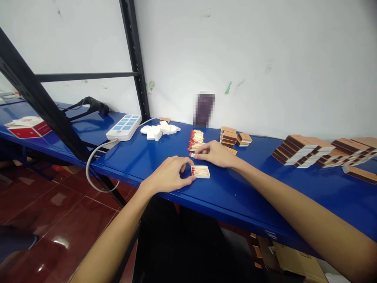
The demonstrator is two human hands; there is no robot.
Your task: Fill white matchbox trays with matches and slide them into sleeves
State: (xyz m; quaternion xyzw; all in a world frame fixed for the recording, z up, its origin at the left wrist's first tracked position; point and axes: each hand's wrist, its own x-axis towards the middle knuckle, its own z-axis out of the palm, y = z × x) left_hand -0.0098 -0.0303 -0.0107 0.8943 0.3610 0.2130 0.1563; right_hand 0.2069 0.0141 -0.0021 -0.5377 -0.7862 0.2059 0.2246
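Observation:
My left hand [167,174] is at the left end of a small white matchbox tray [202,172], thumb and forefinger closed on its two sides. Matches with red heads lie inside the tray, heads to the left. Just beyond it, my right hand [214,153] pinches a few matches [192,155], their red heads showing past the fingertips. A pile of loose matches [196,140] lies behind my right hand, red heads mostly to the left. Part of the held matches is hidden by the fingers.
Empty white trays [159,131] lie left of the pile near a power strip [124,126]. Closed matchboxes [228,136] stand behind my right hand, with larger stacks [303,149] at right. A black shelf post [136,59] rises at left. A pixelated dark object [204,110] leans on the wall.

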